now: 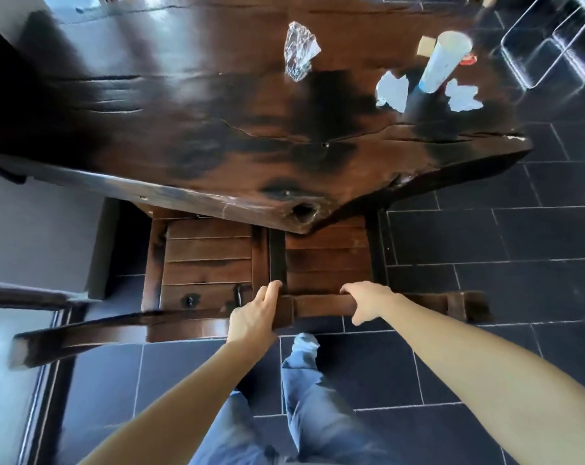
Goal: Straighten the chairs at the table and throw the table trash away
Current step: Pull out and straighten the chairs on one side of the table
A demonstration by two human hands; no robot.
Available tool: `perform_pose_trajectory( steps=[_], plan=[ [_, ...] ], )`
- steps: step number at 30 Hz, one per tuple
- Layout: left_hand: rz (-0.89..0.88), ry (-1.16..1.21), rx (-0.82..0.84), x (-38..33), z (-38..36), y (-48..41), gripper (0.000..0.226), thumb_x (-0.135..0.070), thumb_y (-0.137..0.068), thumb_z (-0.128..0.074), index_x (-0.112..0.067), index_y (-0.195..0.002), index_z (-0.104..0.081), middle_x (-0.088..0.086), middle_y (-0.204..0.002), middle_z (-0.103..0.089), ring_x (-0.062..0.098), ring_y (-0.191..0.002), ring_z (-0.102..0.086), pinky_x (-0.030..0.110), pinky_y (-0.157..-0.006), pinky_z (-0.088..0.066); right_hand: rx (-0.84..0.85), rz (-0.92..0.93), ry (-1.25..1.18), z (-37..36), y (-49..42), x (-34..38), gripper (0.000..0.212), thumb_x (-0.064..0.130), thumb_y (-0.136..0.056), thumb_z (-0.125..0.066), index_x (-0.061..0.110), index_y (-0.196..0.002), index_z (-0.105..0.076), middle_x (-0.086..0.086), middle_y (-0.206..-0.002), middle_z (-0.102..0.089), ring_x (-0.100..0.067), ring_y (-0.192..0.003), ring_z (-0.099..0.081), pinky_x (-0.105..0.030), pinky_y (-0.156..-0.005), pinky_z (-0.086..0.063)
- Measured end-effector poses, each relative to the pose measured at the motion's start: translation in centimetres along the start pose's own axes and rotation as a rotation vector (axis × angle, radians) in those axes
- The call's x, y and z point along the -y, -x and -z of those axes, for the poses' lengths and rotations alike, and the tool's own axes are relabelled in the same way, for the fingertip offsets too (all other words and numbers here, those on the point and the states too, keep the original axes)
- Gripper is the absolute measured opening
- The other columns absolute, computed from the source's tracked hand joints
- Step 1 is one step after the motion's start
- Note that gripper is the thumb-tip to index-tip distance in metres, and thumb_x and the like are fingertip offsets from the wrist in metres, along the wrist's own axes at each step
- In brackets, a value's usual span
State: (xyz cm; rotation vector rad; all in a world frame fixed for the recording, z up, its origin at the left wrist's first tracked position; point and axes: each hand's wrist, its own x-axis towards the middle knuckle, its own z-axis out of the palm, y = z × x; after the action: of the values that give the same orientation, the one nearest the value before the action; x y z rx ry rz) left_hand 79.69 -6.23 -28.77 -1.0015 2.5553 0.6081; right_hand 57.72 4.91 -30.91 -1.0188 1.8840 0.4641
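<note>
Two dark wooden chairs stand side by side, their seats partly under the near edge of the wooden table [217, 135]. My left hand [254, 317] grips the left end of the right chair's top rail [321, 305], and my right hand [368, 302] grips the same rail further right. The left chair [203, 260] sits at a slant, its top rail running down to the left. On the table lie a crumpled clear wrapper [299, 50], a tall white paper cup [443, 60], and two torn white paper scraps [391, 90] [462, 97].
A small tan card [427, 45] and a red item [468, 58] lie behind the cup. Clear acrylic chairs [549, 48] stand at the far right. Dark floor tiles [485, 250] spread to the right. A window frame [32, 380] is at the left. My jeans-clad legs [301, 397] are below.
</note>
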Motion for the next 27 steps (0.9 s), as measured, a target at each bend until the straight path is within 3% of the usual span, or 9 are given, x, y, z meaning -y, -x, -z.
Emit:
perform_pose_trajectory(
  steps=[8, 15, 27],
  plan=[
    [0.022, 0.122, -0.095, -0.1, 0.1, 0.0, 0.041, -0.013, -0.07, -0.067, -0.022, -0.098, -0.04, -0.002, -0.097, -0.061, 0.029, -0.083, -0.06, 0.031, -0.062, -0.033, -0.036, -0.054, 0.039, -0.4, -0.1, 0.6, 0.079, 0.02, -0.076, -0.069, 0.032, -0.145, -0.033, -0.002, -0.139, -0.049, -0.029, -0.124, -0.05, -0.041, -0.097, -0.04],
    [0.029, 0.086, -0.012, -0.2, 1.1, -0.5, 0.051, -0.008, -0.064, -0.07, -0.02, -0.104, -0.04, 0.001, -0.099, -0.064, 0.032, -0.087, -0.063, 0.036, -0.063, -0.043, -0.105, -0.095, 0.038, -0.8, 0.6, 1.1, 0.075, 0.019, -0.077, -0.069, 0.032, -0.144, -0.037, 0.0, -0.137, -0.052, -0.028, -0.122, -0.052, -0.039, -0.097, -0.041],
    [-0.029, -0.037, 0.006, -0.5, 1.5, -0.1, 0.053, -0.007, -0.065, -0.072, -0.018, -0.103, -0.039, 0.002, -0.095, -0.064, 0.029, -0.086, -0.064, 0.034, -0.059, -0.039, -0.099, -0.052, 0.094, -0.7, 1.6, 1.1, 0.074, 0.014, -0.076, -0.068, 0.031, -0.142, -0.04, -0.002, -0.133, -0.054, -0.027, -0.114, -0.057, -0.034, -0.089, -0.05]
  ],
)
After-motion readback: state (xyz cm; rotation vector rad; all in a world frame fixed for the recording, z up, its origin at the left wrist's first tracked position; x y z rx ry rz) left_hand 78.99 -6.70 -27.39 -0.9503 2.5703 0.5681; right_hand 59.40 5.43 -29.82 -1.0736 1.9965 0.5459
